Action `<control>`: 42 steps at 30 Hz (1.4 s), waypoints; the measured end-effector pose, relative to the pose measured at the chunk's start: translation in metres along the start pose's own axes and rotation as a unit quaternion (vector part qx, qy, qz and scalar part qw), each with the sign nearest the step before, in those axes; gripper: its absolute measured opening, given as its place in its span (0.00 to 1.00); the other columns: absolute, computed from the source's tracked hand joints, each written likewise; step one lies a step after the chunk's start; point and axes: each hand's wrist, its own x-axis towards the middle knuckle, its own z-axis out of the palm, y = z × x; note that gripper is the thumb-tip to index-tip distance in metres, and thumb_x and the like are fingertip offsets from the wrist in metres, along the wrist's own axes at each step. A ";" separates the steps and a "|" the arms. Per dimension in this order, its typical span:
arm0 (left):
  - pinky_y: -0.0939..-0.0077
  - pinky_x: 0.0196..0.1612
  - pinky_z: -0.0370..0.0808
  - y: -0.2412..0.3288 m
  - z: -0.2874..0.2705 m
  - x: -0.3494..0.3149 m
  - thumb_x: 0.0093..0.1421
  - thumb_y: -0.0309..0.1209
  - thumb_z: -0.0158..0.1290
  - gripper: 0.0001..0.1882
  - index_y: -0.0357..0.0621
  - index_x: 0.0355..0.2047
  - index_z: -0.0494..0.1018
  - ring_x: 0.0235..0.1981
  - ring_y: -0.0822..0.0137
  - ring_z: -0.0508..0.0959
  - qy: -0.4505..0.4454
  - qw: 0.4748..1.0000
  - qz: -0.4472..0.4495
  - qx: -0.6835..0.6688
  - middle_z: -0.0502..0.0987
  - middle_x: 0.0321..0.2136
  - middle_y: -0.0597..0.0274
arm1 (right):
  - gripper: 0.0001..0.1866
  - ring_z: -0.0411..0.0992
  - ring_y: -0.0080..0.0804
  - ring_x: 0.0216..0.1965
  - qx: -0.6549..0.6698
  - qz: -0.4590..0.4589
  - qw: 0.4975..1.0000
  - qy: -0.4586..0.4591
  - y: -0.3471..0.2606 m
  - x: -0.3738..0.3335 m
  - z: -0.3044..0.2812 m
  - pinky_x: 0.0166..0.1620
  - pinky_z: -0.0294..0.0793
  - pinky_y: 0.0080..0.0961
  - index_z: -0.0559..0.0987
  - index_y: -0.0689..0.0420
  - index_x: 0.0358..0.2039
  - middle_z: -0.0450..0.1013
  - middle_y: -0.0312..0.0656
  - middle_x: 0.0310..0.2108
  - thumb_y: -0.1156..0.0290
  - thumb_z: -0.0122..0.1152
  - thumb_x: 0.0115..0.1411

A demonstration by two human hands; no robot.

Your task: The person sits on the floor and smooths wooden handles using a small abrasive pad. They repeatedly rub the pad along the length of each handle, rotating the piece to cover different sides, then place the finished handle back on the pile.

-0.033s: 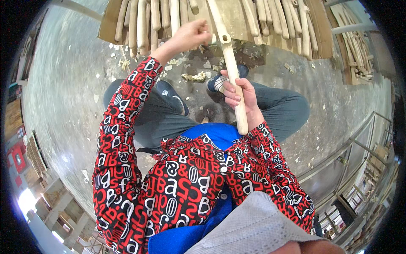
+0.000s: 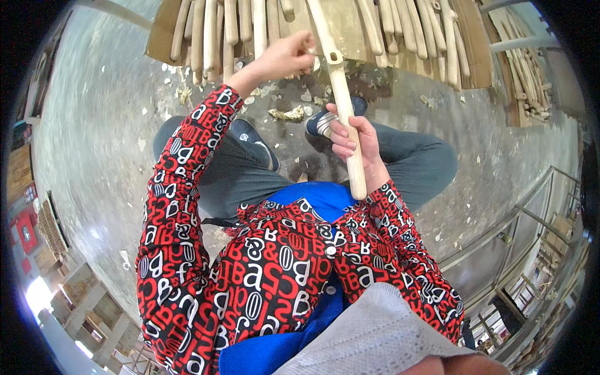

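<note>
Left grip sits a touch nearer the stick and a little closer to the body than in the earlier frame, while the right grip and the stick hold practically the same place. So the change is all on the left side: I judge that the right grip serves as the steady anchor and the left grip does the moving part of the work. The right grip is closed round the stick, its fingers wrapped across the shaft not far from the near end, which pokes out below the grip toward the body. Beyond the right grip the shaft runs away from the person, past an oval hole, and on over the cardboard. The left grip is curled, just beside the stick near that hole, with a narrow gap between; its fingertips are blurred, and I cannot tell whether they pinch anything. Past the left grip, a row of sticks lies on the cardboard, with more sticks on the far right side of the held one. Below the left grip, pale shavings lie on the floor, between it and the shoes.
</note>
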 end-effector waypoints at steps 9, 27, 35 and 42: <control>0.69 0.27 0.68 -0.020 0.014 -0.001 0.57 0.42 0.40 0.20 0.38 0.22 0.72 0.20 0.67 0.71 0.035 0.999 0.015 0.030 0.71 0.16 0.57 | 0.27 0.61 0.22 0.17 0.182 0.034 0.975 -0.120 -0.001 0.008 0.010 0.20 0.64 0.21 0.58 0.64 0.60 0.59 0.38 0.24 0.67 0.45 0.63; 0.58 0.35 0.73 0.018 0.019 0.005 0.60 0.33 0.49 0.10 0.37 0.30 0.73 0.32 0.47 0.76 0.088 0.951 0.169 0.241 0.75 0.26 0.48 | 0.27 0.60 0.22 0.16 0.112 0.034 0.990 -0.076 0.010 0.016 0.015 0.19 0.65 0.21 0.59 0.63 0.60 0.59 0.37 0.23 0.63 0.45 0.62; 0.58 0.37 0.72 0.012 0.019 0.012 0.61 0.33 0.49 0.10 0.38 0.35 0.73 0.35 0.48 0.76 0.090 0.936 0.205 0.270 0.75 0.29 0.50 | 0.28 0.60 0.21 0.15 0.134 0.033 0.987 -0.086 0.010 0.016 0.018 0.18 0.64 0.20 0.59 0.62 0.60 0.59 0.37 0.22 0.63 0.45 0.62; 0.59 0.37 0.73 0.019 0.015 0.014 0.59 0.32 0.49 0.09 0.38 0.32 0.72 0.34 0.49 0.76 0.036 0.922 0.197 0.332 0.75 0.29 0.50 | 0.28 0.60 0.21 0.15 0.104 0.024 0.992 -0.068 0.011 0.016 0.019 0.18 0.65 0.21 0.59 0.62 0.60 0.59 0.38 0.22 0.63 0.46 0.62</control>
